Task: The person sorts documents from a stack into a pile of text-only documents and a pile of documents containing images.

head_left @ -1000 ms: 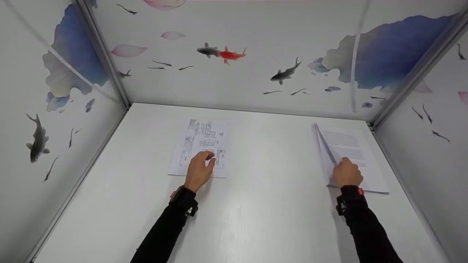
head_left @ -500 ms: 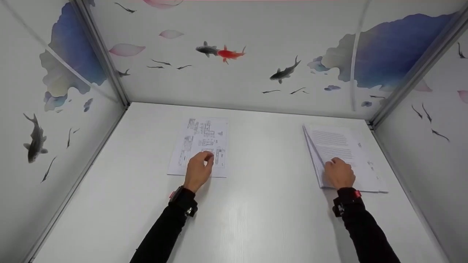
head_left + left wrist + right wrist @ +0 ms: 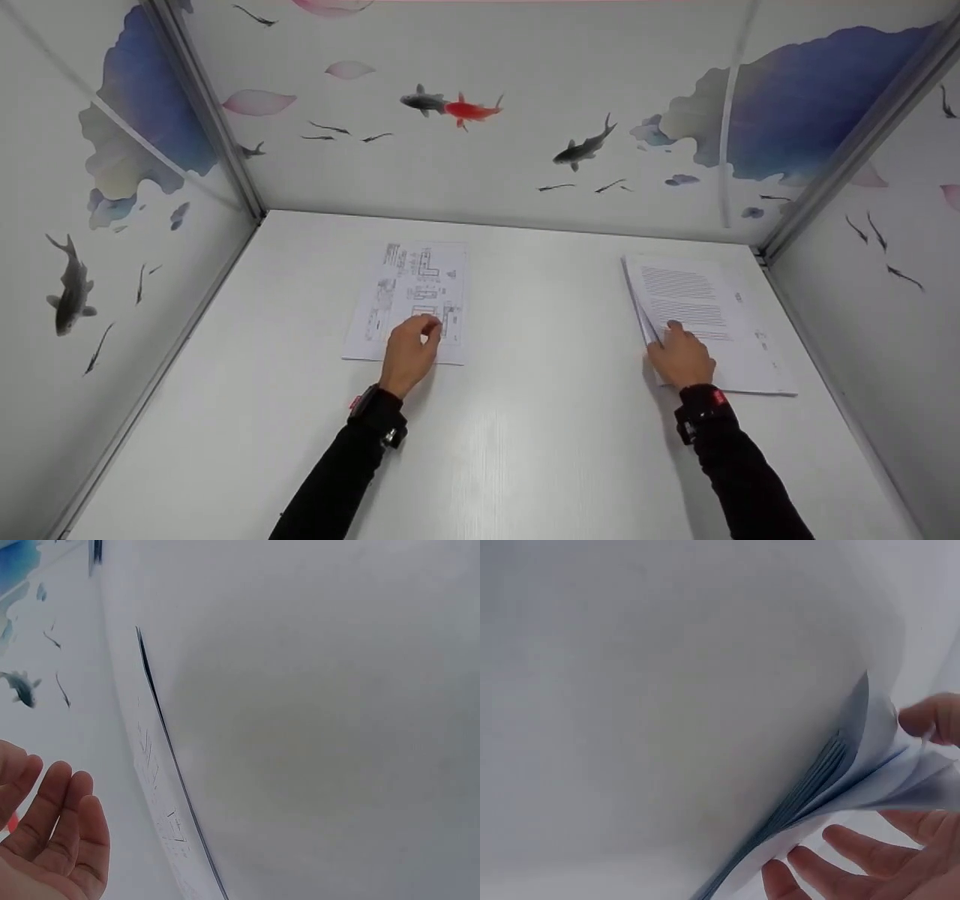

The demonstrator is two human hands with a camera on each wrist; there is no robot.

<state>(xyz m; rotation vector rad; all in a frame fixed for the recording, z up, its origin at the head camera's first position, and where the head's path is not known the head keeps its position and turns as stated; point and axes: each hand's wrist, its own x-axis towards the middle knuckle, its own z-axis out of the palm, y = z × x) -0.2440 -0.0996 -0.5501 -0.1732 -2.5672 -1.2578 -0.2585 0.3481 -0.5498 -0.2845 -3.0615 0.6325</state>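
Note:
On the left of the table lies a stack of paper sheets with a printed technical drawing (image 3: 420,289). My left hand (image 3: 409,354) hovers over its lower part, thumb and fingers loosely bent with nothing between them; the left wrist view shows the fingers (image 3: 52,821) apart from the sheets. A second stack of printed text pages (image 3: 739,352) lies on the right. My right hand (image 3: 682,358) is at its left edge. In the right wrist view, several fanned, bent sheets (image 3: 870,772) pass between the thumb (image 3: 930,718) and the other fingers (image 3: 847,866).
The white table (image 3: 517,420) has a white wall (image 3: 480,172) behind it and panels at both sides, all printed with fish, petals and blue shapes. Metal posts (image 3: 206,112) stand at the back corners. Bare tabletop separates the two stacks.
My right hand has moved left to the text stack's edge. The raised top pages have come down flatter, and the stack's upper part has shifted left. My left hand stays nearly still.

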